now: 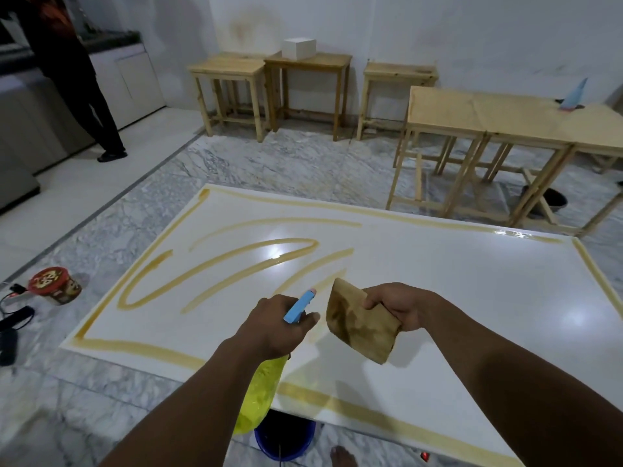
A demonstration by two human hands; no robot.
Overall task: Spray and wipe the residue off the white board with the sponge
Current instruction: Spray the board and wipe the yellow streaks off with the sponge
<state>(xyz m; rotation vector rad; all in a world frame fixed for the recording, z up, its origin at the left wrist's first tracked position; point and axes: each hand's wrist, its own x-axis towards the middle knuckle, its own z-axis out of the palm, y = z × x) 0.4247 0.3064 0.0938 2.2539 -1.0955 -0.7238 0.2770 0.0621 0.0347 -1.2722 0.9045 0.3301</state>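
A large white board (455, 291) lies flat on the marble floor, marked with yellowish-brown residue (215, 267) in wavy streaks on its left half and a band along its edges. My left hand (273, 328) grips a spray bottle (259, 392) with a yellow-green body and a blue nozzle pointing out over the board. My right hand (397, 308) holds a flat, brown-stained sponge (360, 323) above the board's near middle, beside the nozzle.
A blue bucket (285, 439) stands at the board's near edge below my arms, with a bare foot (342, 456) beside it. A red-lidded tub (55, 285) and black cables lie left. Wooden stools (229, 92) and tables (505, 112) stand behind. A person (74, 72) stands far left.
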